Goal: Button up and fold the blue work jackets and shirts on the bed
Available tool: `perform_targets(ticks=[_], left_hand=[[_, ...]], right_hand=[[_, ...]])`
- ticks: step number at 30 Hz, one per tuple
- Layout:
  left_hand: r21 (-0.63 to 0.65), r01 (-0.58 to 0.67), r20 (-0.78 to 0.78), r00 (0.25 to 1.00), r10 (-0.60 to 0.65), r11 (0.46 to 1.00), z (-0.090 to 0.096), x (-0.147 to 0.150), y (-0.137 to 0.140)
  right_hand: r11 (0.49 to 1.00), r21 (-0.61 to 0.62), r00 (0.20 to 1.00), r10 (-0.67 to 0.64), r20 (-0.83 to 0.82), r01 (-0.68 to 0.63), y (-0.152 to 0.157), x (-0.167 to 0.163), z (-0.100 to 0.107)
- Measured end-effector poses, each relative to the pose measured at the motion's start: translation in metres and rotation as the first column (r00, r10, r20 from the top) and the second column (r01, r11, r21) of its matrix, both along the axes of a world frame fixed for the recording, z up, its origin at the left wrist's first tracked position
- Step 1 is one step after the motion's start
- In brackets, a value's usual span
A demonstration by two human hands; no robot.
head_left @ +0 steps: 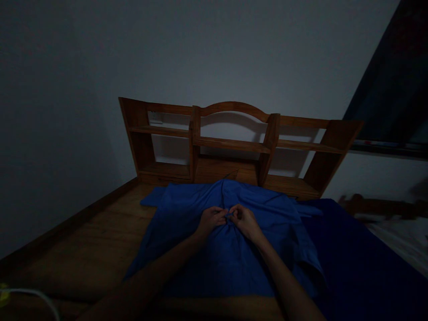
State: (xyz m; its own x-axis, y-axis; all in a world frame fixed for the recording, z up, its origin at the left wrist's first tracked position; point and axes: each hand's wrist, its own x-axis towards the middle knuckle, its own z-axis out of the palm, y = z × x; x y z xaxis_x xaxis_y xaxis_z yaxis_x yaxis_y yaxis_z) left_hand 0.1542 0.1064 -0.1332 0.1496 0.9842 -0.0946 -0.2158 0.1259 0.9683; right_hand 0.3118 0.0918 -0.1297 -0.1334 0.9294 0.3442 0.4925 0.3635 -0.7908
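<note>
A blue long-sleeved shirt (pixel 187 209) lies spread on the wooden desk, its collar end toward the shelf. Near the middle of its front, my left hand (pixel 212 218) pinches the fabric with thumb and fingers. My right hand (pixel 245 220) grips the same spot from the other side, fingertips almost meeting those of the left. Folds in the cloth run out from the pinched place. Any button between my fingers is too small and dark to make out.
Behind the shirt stands a wooden shelf unit (pixel 230 143) against the wall. The wooden desk (pixel 96 232) shows at left, with a pale cable (pixel 36 292) at the lower left corner. Dark blue cloth (pixel 354 263) covers the surface at right. A dark window (pixel 394 84) is beyond.
</note>
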Motion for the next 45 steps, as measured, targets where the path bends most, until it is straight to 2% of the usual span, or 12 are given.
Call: perform_targets(ticks=[4,12,21,29,36,42,45], left_hand=[[-0.072,-0.011,0.024,1.000,0.013,0.997,-0.002,-0.001,0.002],[-0.100,0.002,0.044,0.999,0.003,0.995,-0.011,-0.003,0.007],[-0.105,0.020,0.071,0.997,-0.012,0.994,-0.014,-0.007,0.010],[-0.057,0.010,0.096,0.995,-0.005,0.998,-0.020,-0.008,0.012],[-0.040,-0.023,0.167,0.986,0.029,0.999,-0.012,-0.005,0.004],[-0.046,-0.025,0.160,0.987,0.032,0.999,-0.008,-0.005,0.002],[-0.037,-0.017,0.173,0.985,0.023,0.999,-0.009,-0.006,0.004]], right_hand=[[0.999,0.038,0.996,0.004,0.085,-0.008,-0.001,-0.001,0.001],[0.989,0.145,0.990,-0.017,0.141,-0.004,-0.006,-0.002,0.005],[0.989,0.145,0.992,-0.020,0.121,0.002,-0.007,-0.002,0.005],[0.999,0.053,1.000,-0.007,-0.005,0.007,-0.004,-0.003,0.004],[0.999,-0.017,0.988,0.031,-0.149,-0.034,0.004,0.001,-0.003],[1.000,-0.021,0.983,0.007,-0.182,-0.011,0.007,0.001,-0.006],[0.997,-0.077,0.969,-0.013,-0.248,-0.006,0.007,0.001,-0.006]])
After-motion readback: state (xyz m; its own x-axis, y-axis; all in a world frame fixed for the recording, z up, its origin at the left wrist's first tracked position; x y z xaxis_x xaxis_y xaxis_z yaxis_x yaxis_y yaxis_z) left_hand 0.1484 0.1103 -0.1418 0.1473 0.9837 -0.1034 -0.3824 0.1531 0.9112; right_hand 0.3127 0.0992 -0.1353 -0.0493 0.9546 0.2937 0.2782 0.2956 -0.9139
